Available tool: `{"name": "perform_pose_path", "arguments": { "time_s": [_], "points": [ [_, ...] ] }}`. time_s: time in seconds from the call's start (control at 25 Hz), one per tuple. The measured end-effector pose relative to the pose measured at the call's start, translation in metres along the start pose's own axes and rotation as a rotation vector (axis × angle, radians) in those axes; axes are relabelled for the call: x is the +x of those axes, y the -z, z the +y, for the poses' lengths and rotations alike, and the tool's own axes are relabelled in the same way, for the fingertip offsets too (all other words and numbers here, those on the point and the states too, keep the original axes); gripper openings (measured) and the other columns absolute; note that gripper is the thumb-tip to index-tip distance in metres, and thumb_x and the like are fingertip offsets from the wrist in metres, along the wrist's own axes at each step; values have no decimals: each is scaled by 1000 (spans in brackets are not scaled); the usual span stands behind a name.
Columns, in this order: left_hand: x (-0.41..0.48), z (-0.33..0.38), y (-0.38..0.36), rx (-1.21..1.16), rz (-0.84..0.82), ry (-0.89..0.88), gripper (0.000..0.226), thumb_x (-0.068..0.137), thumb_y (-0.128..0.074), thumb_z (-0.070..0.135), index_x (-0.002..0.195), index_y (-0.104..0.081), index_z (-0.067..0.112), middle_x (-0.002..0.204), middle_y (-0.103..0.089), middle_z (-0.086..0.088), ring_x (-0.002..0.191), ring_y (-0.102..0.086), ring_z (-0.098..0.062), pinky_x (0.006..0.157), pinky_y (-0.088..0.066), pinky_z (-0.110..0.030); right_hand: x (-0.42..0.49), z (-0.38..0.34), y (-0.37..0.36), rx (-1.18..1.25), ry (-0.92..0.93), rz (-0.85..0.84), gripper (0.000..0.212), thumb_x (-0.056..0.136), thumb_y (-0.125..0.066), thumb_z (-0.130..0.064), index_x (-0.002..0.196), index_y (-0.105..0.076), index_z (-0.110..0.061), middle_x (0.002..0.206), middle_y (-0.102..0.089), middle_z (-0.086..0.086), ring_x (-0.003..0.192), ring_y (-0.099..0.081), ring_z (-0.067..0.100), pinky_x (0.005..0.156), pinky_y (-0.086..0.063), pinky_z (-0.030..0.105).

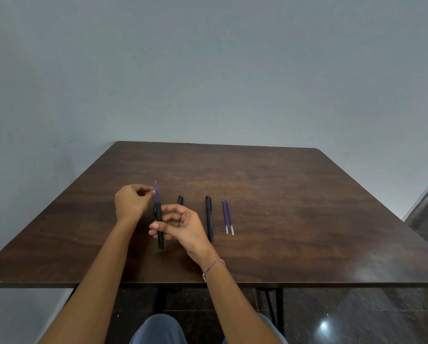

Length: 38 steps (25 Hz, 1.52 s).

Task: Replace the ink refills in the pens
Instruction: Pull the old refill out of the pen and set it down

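Note:
My right hand (183,225) grips a black pen barrel (160,229), held roughly upright above the brown table (282,194). A thin blue ink refill (156,192) sticks out of the barrel's top end. My left hand (132,202) pinches that refill near its middle. A second black pen (180,200) lies behind my right hand, mostly hidden. A third black pen (209,218) lies flat to the right. Two loose blue refills (227,216) lie side by side further right.
The table's near edge (307,284) runs across the lower frame, and a grey wall stands behind its far edge. Dark tiled floor and my knees show below.

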State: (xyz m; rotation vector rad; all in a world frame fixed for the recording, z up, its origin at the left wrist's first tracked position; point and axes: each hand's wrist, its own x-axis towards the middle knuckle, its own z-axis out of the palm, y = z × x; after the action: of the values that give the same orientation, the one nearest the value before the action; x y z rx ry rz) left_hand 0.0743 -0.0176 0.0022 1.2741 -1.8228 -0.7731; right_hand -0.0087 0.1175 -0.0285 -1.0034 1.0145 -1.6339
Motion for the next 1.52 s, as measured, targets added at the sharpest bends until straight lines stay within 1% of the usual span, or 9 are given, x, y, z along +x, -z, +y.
{"name": "perform_pose_path", "arguments": {
  "time_s": [0.12,0.2,0.32,0.56,0.84,0.96,1.08,1.28,1.52],
  "points": [
    [-7,2,14,-585,-165,221,9,83,-69,19,81,-71,11,83,-72,-10,72,-66,-15,64,-55,-24,0,0,0,11,-1,31,39,80,-71,2,116,-56,-3,89,-71,11,75,-72,19,72,-60,31],
    [-14,4,24,-728,-293,237,11,84,-68,20,80,-72,11,75,-74,-3,68,-69,-11,59,-56,-19,0,-1,0,6,2,53,40,80,-72,1,117,-56,-1,90,-69,14,75,-72,20,73,-60,32],
    [-21,11,32,-774,-368,207,8,83,-68,17,81,-72,10,72,-75,0,66,-70,-7,58,-55,-16,0,-1,-1,-10,2,70,38,80,-72,1,115,-56,-3,89,-69,15,74,-72,20,72,-60,33],
    [-23,23,39,-646,-433,151,4,78,-71,5,81,-71,7,65,-73,1,61,-68,-4,57,-55,-15,0,-1,-2,-33,-9,72,36,80,-71,2,112,-57,-5,84,-70,13,72,-72,20,72,-60,33],
    [-14,32,42,-692,-267,146,6,76,-73,6,81,-70,7,64,-72,2,59,-68,-4,53,-54,-15,-1,-2,-3,-87,-46,61,36,78,-74,-3,110,-58,-10,83,-72,11,73,-73,22,71,-60,33],
    [-5,35,45,-739,-173,129,5,78,-71,4,79,-68,7,66,-72,-2,58,-68,-5,54,-55,-17,0,-1,-2,-121,-51,53,36,78,-75,-5,109,-59,-12,83,-73,10,75,-73,23,78,-59,41],
    [4,38,49,-744,-84,98,7,79,-71,2,85,-67,4,78,-67,-9,58,-68,-4,56,-56,-16,-1,-1,-2,-123,-62,36,37,78,-75,-5,111,-58,-11,83,-73,11,75,-73,23,77,-60,39],
    [16,37,55,-812,69,121,23,81,-70,1,102,-64,-6,78,-64,-9,61,-66,-9,56,-56,-15,0,-1,-2,-117,-85,37,40,79,-74,-3,114,-56,-8,83,-73,11,75,-73,22,72,-60,33],
    [21,22,56,-724,78,180,26,80,-70,0,104,-64,-8,84,-66,-13,69,-64,-15,55,-56,-15,2,3,1,-124,-86,39,39,79,-74,-4,114,-56,-11,86,-74,12,80,-73,26,82,-58,44]
  ]
}}
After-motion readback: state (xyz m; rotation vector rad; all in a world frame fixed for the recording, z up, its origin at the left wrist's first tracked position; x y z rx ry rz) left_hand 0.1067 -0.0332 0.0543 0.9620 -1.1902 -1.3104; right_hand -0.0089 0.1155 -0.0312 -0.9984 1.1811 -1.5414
